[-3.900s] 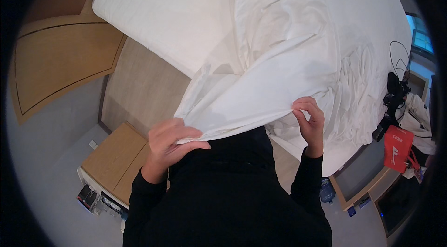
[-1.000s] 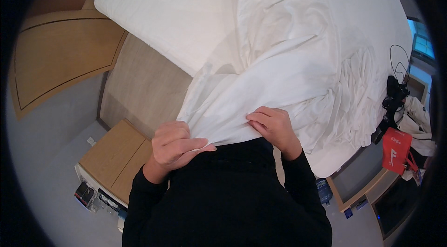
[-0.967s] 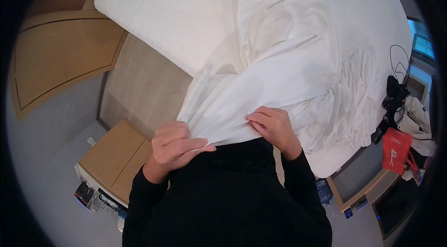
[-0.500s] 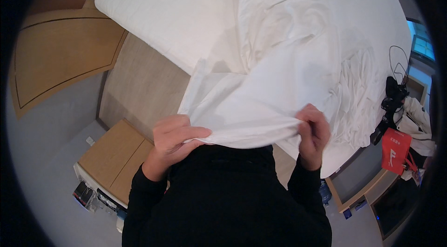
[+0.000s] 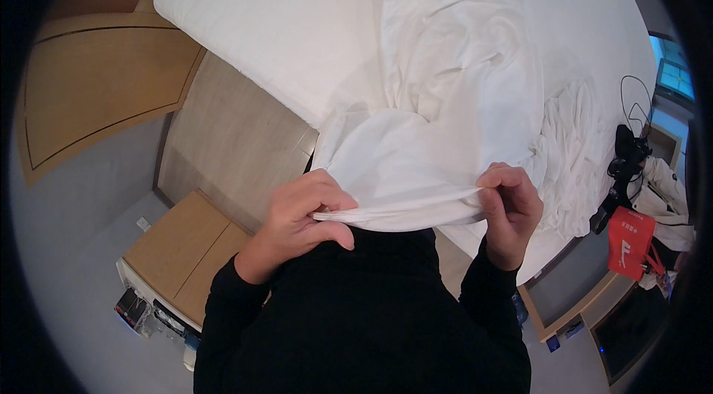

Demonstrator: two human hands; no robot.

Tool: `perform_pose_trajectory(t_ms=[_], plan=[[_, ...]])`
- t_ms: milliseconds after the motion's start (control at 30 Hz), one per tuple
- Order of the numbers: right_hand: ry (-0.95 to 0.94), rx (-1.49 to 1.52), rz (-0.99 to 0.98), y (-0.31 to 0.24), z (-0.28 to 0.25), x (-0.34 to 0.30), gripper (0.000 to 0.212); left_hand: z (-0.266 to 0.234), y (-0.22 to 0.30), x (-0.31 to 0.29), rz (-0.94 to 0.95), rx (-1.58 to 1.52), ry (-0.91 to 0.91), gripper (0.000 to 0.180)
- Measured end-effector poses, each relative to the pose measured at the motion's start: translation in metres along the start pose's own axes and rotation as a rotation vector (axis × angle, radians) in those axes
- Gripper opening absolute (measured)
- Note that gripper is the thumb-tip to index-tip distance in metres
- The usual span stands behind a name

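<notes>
A white bed sheet (image 5: 416, 164) stretches from the bed toward my body, its near edge drawn across between my two hands. That edge looks doubled over and sags slightly in the middle. At its left end my left hand (image 5: 304, 219) holds the cloth between the fingers and palm, with the thumb spread a little below the edge. My right hand (image 5: 512, 208) pinches the right end between thumb and fingers. Farther off, the sheet lies in loose wrinkles on the white mattress (image 5: 275, 15). Whether the cloth is a single sheet or a cover, I cannot tell.
Crumpled white fabric (image 5: 572, 149) lies on the bed to the right. Beyond it are a black cable bundle (image 5: 630, 149), a red bag (image 5: 630, 242) and a white jacket (image 5: 663, 186). A wooden cabinet (image 5: 182, 253) stands at the left, near a wooden headboard panel (image 5: 104, 86).
My left hand has shifted right and its thumb has opened away from the edge. My right hand has moved slightly right. The sheet's left side has drawn inward, uncovering more floor.
</notes>
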State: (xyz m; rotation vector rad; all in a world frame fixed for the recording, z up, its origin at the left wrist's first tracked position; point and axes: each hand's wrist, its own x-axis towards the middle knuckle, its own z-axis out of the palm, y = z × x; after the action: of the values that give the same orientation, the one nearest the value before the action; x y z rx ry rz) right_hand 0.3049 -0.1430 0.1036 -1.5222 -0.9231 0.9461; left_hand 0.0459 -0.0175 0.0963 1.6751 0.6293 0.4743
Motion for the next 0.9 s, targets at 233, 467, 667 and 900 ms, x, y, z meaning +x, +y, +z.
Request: perform_pose_trajectory(t_ms=[233,467,667,900], plan=[[0.034,0.101,-0.017,0.011,0.004,0.000,0.012,0.011,0.000,0.008,0.099,0.186,0.069,0.026],[-0.082,-0.007,-0.040,0.016,0.004,0.011,0.015,0.004,0.004,0.011,0.058,0.146,-0.086,0.009],[-0.081,-0.324,-0.347,0.025,0.021,0.019,0.022,0.008,-0.002,0.007,-0.063,-0.418,-0.078,0.014],[-0.183,-0.439,-0.287,0.030,0.029,0.009,0.020,0.010,-0.005,0.002,-0.086,-0.503,-0.082,0.015]])
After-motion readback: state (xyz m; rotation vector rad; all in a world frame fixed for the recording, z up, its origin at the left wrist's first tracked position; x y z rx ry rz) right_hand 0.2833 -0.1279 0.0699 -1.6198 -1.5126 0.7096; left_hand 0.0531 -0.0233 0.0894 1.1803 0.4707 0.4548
